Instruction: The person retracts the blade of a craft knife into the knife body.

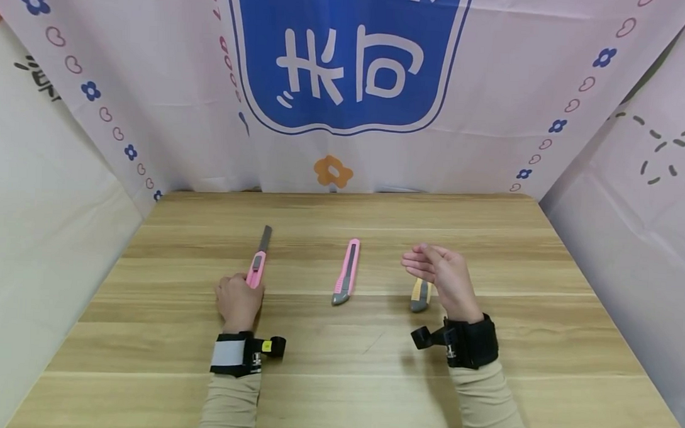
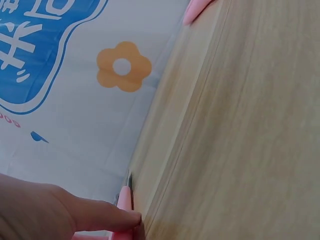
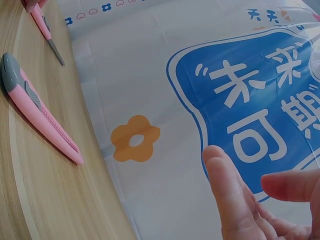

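Observation:
At the left of the table my left hand grips a pink utility knife by its lower end, with a length of grey blade slid out and pointing away from me. In the left wrist view, the thumb or a finger lies along the pink handle. A second pink utility knife lies in the middle, its blade not showing. My right hand hovers with fingers extended and holds nothing. Below it lies a yellow utility knife with a grey end, partly hidden by the hand.
The wooden table ends at the back against a white cloth with a blue sign. Pale cloth also hangs on both sides. Each wrist wears a black strap with a small camera.

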`<action>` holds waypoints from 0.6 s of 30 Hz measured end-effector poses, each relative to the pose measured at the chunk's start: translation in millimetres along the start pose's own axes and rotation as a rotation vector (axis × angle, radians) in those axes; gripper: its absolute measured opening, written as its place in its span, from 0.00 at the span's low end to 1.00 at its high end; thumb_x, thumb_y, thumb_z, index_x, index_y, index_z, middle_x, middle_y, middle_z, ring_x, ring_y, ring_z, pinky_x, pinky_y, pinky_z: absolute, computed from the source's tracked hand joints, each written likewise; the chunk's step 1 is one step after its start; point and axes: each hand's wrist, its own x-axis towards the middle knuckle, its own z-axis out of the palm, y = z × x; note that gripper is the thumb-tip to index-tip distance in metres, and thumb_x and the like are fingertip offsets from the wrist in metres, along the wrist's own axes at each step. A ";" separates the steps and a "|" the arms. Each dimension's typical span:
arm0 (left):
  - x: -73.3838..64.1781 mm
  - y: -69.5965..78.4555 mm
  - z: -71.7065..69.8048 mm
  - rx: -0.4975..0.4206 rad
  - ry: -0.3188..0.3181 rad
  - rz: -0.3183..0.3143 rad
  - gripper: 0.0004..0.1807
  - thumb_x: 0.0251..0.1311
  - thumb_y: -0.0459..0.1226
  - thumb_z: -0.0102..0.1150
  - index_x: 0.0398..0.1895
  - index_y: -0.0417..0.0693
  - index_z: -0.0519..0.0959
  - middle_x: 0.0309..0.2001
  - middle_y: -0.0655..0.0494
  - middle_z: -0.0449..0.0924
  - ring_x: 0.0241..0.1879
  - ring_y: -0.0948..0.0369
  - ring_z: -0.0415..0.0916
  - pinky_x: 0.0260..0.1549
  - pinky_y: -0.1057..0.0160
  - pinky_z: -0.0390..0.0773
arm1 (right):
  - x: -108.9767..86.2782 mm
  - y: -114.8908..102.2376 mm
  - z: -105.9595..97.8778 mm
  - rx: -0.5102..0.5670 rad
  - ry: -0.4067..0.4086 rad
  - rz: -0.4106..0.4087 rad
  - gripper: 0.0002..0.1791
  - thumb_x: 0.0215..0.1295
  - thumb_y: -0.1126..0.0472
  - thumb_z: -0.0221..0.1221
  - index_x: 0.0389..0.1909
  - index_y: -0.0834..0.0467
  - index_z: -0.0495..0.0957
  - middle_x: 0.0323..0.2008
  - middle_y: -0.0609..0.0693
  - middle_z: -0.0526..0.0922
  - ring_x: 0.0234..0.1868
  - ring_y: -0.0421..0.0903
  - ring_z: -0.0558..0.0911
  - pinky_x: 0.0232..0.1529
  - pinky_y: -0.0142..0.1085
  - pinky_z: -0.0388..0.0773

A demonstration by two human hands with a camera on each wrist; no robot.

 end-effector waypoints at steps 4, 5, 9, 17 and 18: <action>0.0 0.4 -0.5 -0.010 0.006 0.006 0.22 0.58 0.34 0.58 0.54 0.31 0.77 0.47 0.31 0.76 0.48 0.41 0.68 0.44 0.47 0.70 | 0.2 -0.5 0.0 0.002 -0.001 -0.002 0.13 0.74 0.57 0.49 0.45 0.64 0.74 0.30 0.41 0.88 0.36 0.36 0.88 0.43 0.28 0.86; 0.2 0.4 -0.3 -0.012 0.005 0.004 0.22 0.58 0.34 0.58 0.55 0.31 0.76 0.47 0.31 0.76 0.48 0.41 0.68 0.43 0.47 0.70 | 0.4 -0.5 -0.1 0.003 0.001 -0.002 0.13 0.74 0.57 0.49 0.45 0.64 0.74 0.30 0.41 0.88 0.36 0.36 0.88 0.43 0.28 0.86; 1.0 0.3 0.2 -0.026 -0.001 -0.005 0.22 0.59 0.34 0.58 0.55 0.30 0.76 0.46 0.32 0.75 0.46 0.42 0.68 0.42 0.48 0.71 | 0.6 -0.5 -0.2 0.000 0.006 -0.003 0.15 0.74 0.58 0.48 0.47 0.66 0.73 0.30 0.41 0.88 0.35 0.37 0.88 0.43 0.28 0.86; 2.2 0.7 -1.1 -0.035 -0.026 -0.009 0.23 0.60 0.36 0.59 0.56 0.30 0.75 0.46 0.33 0.74 0.46 0.44 0.67 0.39 0.53 0.69 | 1.4 0.8 0.4 -0.003 -0.002 -0.004 0.13 0.74 0.58 0.48 0.45 0.64 0.74 0.29 0.40 0.88 0.35 0.36 0.88 0.42 0.28 0.86; 2.2 1.5 -1.7 -0.039 -0.029 -0.012 0.23 0.61 0.36 0.59 0.56 0.30 0.75 0.46 0.33 0.74 0.45 0.44 0.67 0.38 0.54 0.68 | 1.5 0.9 0.5 -0.003 -0.002 -0.003 0.13 0.74 0.58 0.48 0.45 0.64 0.74 0.29 0.40 0.88 0.35 0.36 0.88 0.42 0.28 0.86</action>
